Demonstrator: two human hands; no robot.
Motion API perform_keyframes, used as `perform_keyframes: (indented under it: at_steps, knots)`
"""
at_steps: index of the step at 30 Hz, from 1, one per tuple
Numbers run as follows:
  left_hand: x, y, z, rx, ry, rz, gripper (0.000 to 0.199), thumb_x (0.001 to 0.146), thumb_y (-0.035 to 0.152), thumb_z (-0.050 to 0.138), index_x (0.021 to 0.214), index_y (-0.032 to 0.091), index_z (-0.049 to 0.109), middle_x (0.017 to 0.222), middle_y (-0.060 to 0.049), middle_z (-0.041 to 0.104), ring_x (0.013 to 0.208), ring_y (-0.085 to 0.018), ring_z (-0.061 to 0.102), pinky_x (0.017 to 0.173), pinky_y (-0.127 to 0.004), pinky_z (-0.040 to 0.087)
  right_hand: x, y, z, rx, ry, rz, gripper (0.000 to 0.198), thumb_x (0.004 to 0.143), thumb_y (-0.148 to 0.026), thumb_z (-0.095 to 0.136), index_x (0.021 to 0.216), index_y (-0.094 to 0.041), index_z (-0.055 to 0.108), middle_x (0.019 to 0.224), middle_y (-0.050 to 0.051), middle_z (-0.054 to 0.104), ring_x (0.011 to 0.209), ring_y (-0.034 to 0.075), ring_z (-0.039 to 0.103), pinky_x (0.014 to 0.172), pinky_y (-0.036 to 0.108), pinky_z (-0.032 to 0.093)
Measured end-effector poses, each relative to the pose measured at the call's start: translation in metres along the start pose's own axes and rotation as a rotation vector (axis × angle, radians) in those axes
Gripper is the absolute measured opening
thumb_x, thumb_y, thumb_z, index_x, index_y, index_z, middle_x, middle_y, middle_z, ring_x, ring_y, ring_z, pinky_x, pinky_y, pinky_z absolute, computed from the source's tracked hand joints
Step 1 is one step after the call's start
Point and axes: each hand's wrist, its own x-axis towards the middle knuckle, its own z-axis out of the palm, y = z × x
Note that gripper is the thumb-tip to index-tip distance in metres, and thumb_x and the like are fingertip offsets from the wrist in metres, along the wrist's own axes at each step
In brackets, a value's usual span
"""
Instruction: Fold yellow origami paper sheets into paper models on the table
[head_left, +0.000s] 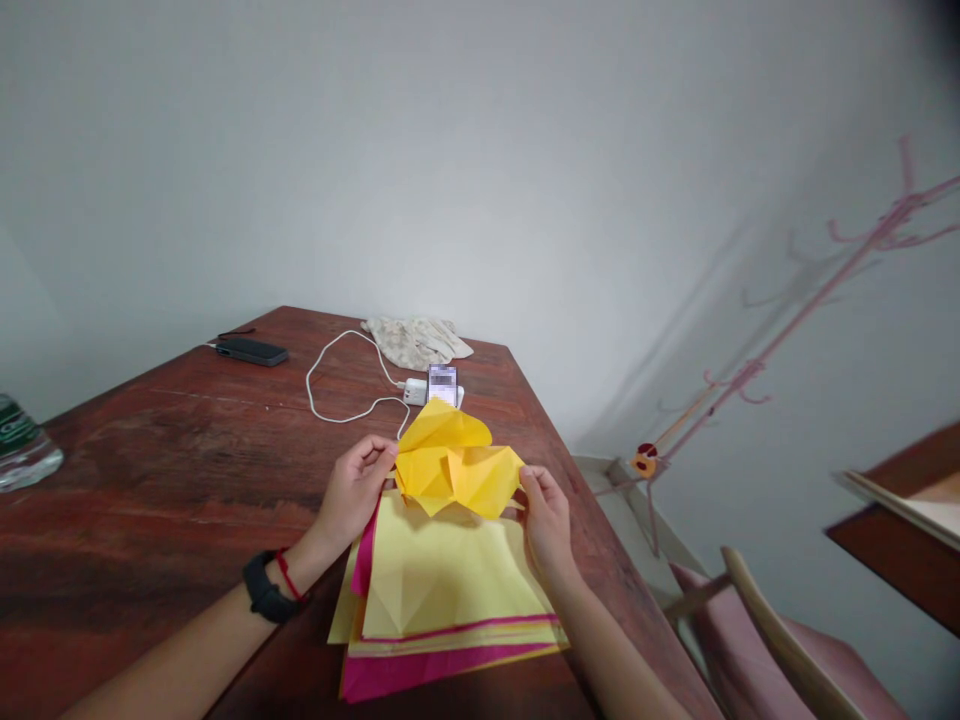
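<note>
A bright yellow sheet of folded paper (pixel 461 470) is stretched between my two hands, creased and partly opened out, with one rounded flap standing up at the back. My left hand (pixel 360 480) pinches its left edge, thumb on top. At the right edge, my right hand (pixel 546 510) grips it between thumb and fingers. Below the folded piece lies a stack of paper sheets (pixel 450 580), pale yellow on top, with magenta and yellow edges showing underneath. A black band and a red string circle my left wrist.
Behind the paper a phone (pixel 442 384) leans by a white charger (pixel 414 391) with a looping white cable. A pale cloth (pixel 416 342), a dark power bank (pixel 252 350) and a water bottle (pixel 27 445) are on the wooden table (pixel 187 470). A pink coat rack (pixel 810 290) and a chair (pixel 780 640) stand right.
</note>
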Motion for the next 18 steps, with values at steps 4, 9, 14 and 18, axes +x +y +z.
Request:
perform_keyframes:
  at_steps: [4, 9, 14, 18]
  knots:
    - [-0.001, -0.005, -0.001, 0.065, -0.008, 0.101, 0.024, 0.084, 0.042, 0.067, 0.082, 0.019, 0.066, 0.082, -0.003, 0.072, 0.076, -0.018, 0.068, 0.068, -0.024, 0.054, -0.002, 0.000, 0.001, -0.064, -0.044, -0.036, 0.041, 0.079, -0.057, 0.073, 0.086, -0.019, 0.059, 0.067, -0.004, 0.061, 0.051, 0.009, 0.058, 0.042, 0.019, 0.053]
    - [-0.004, -0.011, 0.000, 0.131, -0.048, 0.190, 0.018, 0.091, 0.037, 0.061, 0.089, 0.019, 0.066, 0.113, -0.010, 0.073, 0.100, -0.023, 0.070, 0.084, -0.030, 0.055, -0.003, -0.002, 0.003, -0.095, -0.068, -0.090, 0.038, 0.084, -0.056, 0.069, 0.089, -0.020, 0.056, 0.059, -0.006, 0.058, 0.043, 0.008, 0.053, 0.040, 0.019, 0.049]
    - [-0.008, -0.009, -0.001, 0.409, -0.019, 0.351, 0.017, 0.095, 0.031, 0.056, 0.089, 0.019, 0.067, 0.116, -0.012, 0.071, 0.107, -0.023, 0.067, 0.080, -0.029, 0.056, -0.008, -0.008, 0.004, -0.199, 0.027, -0.380, 0.031, 0.083, -0.040, 0.073, 0.103, -0.023, 0.055, 0.078, -0.002, 0.060, 0.054, 0.010, 0.056, 0.044, 0.021, 0.048]
    - [-0.008, -0.010, -0.002, 0.509, -0.050, 0.436, 0.016, 0.096, 0.026, 0.053, 0.092, 0.019, 0.067, 0.116, -0.011, 0.070, 0.105, -0.021, 0.067, 0.074, -0.026, 0.057, -0.025, -0.014, 0.007, -0.515, -0.003, -0.892, 0.010, 0.084, -0.016, 0.070, 0.089, -0.022, 0.064, 0.083, 0.003, 0.059, 0.073, 0.015, 0.059, 0.057, 0.026, 0.050]
